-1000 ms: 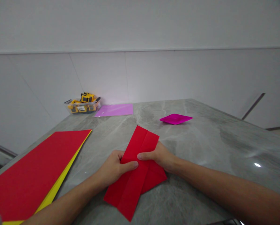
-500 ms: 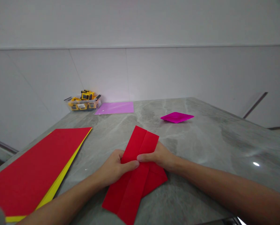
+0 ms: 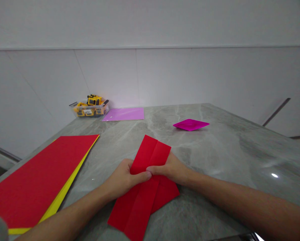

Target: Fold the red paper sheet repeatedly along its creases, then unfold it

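From the head camera, both hands meet at the middle of a folded red paper [image 3: 144,187] lying on the grey table [image 3: 227,150]. The left hand [image 3: 122,179] pinches its left edge, thumb on top; the right hand [image 3: 172,169] pinches the right side, and the two thumbs touch over the center crease. The paper's far end lifts slightly. To the left lies a stack of red and yellow sheets [image 3: 39,180]. Farther back sit a magenta paper boat [image 3: 190,124], a flat pink sheet [image 3: 124,114] and a clear box of yellow toy trucks [image 3: 90,107] by the wall.
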A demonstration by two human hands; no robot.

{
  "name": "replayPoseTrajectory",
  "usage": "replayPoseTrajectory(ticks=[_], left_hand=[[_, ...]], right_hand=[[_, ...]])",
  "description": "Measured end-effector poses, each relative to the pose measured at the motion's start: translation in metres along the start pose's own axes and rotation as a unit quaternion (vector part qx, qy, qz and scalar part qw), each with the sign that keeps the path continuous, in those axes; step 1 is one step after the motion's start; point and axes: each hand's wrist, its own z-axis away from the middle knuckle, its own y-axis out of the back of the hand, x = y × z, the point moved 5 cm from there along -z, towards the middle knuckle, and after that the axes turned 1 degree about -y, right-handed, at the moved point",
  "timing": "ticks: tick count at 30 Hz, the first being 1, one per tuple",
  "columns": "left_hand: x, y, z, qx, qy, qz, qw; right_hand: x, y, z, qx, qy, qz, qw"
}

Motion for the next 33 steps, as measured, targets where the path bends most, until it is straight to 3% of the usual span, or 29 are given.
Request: replayPoseTrajectory(ticks=[7,10,12,14,16,18,26,33], left_hand=[[0.004,0.001,0.002,0.019,-0.009,-0.077,0.997],[0.014,0.006,0.004,0.074,-0.082,-0.142,0.984],[0.027,0.014,0.009,0.172,-0.193,-0.216,0.941],[0.040,0.016,0.019,0.261,-0.313,-0.309,0.860],[0.047,0.010,0.027,0.287,-0.389,-0.386,0.786],[0.048,0.004,0.028,0.267,-0.418,-0.426,0.757],[0.042,-0.002,0.027,0.209,-0.395,-0.435,0.782],[0.043,-0.003,0.026,0.206,-0.393,-0.414,0.795]], right_hand=[[-0.003,-0.002,0.002,-0.001,0.006,-0.006,1.000],[-0.003,-0.004,0.002,0.013,-0.005,-0.047,0.999],[-0.004,-0.006,0.003,0.016,-0.008,-0.070,0.997],[-0.005,-0.007,0.002,0.022,-0.007,-0.070,0.997],[-0.006,-0.008,0.001,0.032,-0.003,-0.056,0.998],[-0.006,-0.008,0.000,0.032,0.005,-0.050,0.998],[-0.005,-0.011,0.000,0.023,0.006,-0.056,0.998],[-0.007,-0.010,-0.001,0.013,0.034,-0.007,0.999]])
